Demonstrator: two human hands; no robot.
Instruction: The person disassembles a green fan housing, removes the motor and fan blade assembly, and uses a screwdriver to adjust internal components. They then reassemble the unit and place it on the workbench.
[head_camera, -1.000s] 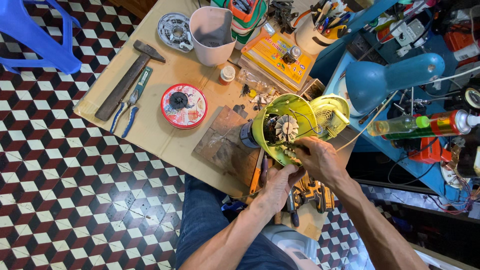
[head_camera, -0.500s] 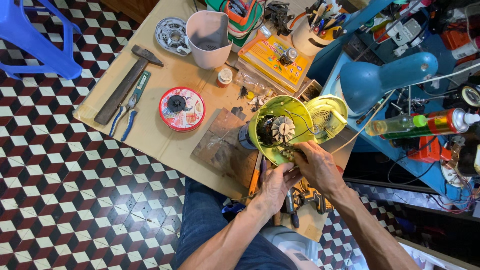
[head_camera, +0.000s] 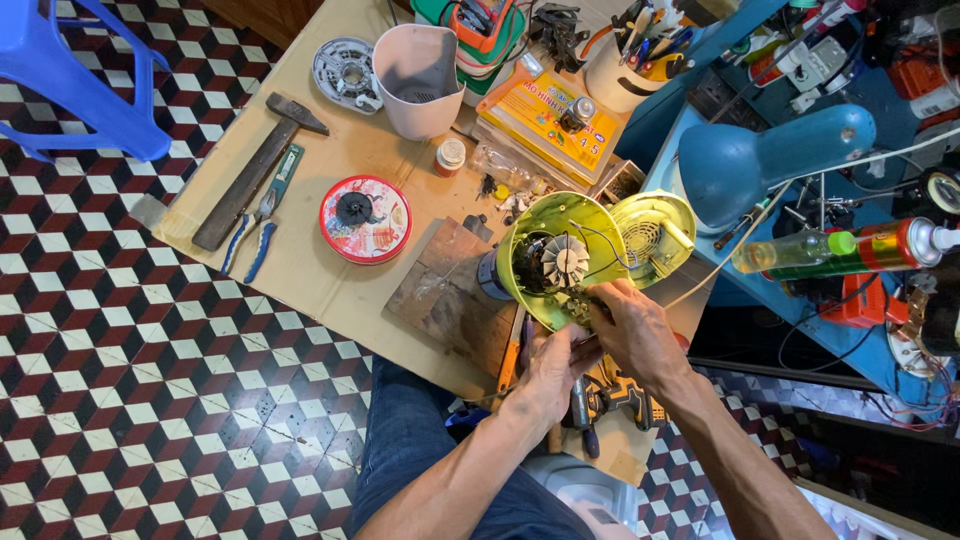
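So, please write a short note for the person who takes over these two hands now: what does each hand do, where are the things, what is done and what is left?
Left hand: at the lower rim of the yellow-green appliance housing; grip unclear.
Right hand: fingers inside the housing's lower edge, at the wires under the motor fan.
The housing stands open on the wooden board; its yellow cover lies beside it to the right.
Done: cover off, motor exposed.
Left: the wires are loose, the cover is not back on.
Hammer and pliers lie untouched on the left.
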